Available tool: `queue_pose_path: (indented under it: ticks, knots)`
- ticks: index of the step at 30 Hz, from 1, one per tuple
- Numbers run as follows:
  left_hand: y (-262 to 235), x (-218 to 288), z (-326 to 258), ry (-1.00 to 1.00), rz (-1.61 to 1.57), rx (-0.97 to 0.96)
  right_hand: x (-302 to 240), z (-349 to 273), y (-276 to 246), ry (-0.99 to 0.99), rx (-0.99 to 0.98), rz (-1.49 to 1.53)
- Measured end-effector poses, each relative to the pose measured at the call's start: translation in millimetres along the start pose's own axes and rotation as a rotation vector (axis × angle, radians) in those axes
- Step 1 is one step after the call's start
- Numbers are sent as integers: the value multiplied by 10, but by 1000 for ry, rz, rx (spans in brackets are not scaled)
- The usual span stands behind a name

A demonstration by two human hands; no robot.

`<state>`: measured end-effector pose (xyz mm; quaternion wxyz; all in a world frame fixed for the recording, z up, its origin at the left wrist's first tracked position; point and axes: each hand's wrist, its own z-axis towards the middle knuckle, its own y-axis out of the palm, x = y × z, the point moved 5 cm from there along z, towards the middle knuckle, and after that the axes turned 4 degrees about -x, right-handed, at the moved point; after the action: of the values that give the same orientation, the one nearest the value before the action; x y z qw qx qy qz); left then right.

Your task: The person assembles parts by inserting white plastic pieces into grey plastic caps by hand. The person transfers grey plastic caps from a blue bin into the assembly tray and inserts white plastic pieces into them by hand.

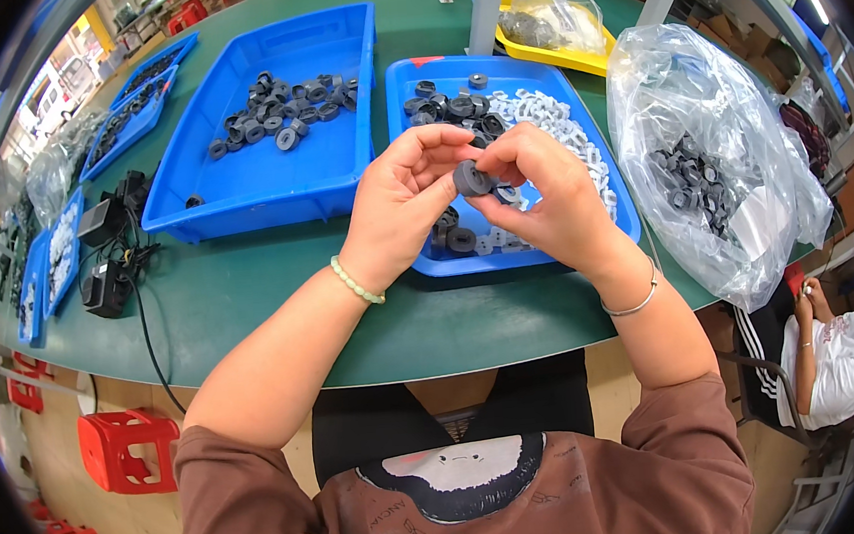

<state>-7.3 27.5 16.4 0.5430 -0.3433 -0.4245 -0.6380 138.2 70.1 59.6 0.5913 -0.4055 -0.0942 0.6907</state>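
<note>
A dark grey round plastic part [471, 178] is held up between both hands, above a shallow blue tray [467, 265]. My left hand [403, 197] is closed, its thumb and fingers pinching the part from the left. From the other side my right hand [553, 185] is closed too, thumb and forefinger at the part's right edge. Another small greyish piece shows under the right fingers, partly hidden. Dark round parts [432, 109] fill the tray's left side, while many small whitish plastic pieces [545, 109] lie on its right.
A large blue bin [270, 179] with similar dark parts stands to the left. At right lies a clear plastic bag [724, 83] of dark parts. Behind are a yellow tray [571, 59] and a metal post [487, 11]. Black adapters [106, 287] trail a cable. A seated person [836, 365] is at right.
</note>
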Motion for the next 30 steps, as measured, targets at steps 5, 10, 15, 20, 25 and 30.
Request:
queue_pose_path:
  ticks: [5, 10, 15, 20, 25, 30]
  knots:
    - [117, 103, -18, 7, 117, -39, -11, 14, -218, -70, 84, -206]
    - [51, 230, -78, 123, 922, -213, 224, -289, -1359, 450, 571, -776]
    - [83, 202, -160, 133, 1324, -344, 436, -435, -1479, 423, 433, -913]
    - [70, 150, -180, 98, 1373, -321, 320, -138, -428, 391, -212, -283]
    - [91, 95, -160, 16, 1314, -248, 483, -181, -69, 399, -299, -391]
    - [6, 44, -122, -80, 1150, -273, 472, -242, -126, 393, -324, -417]
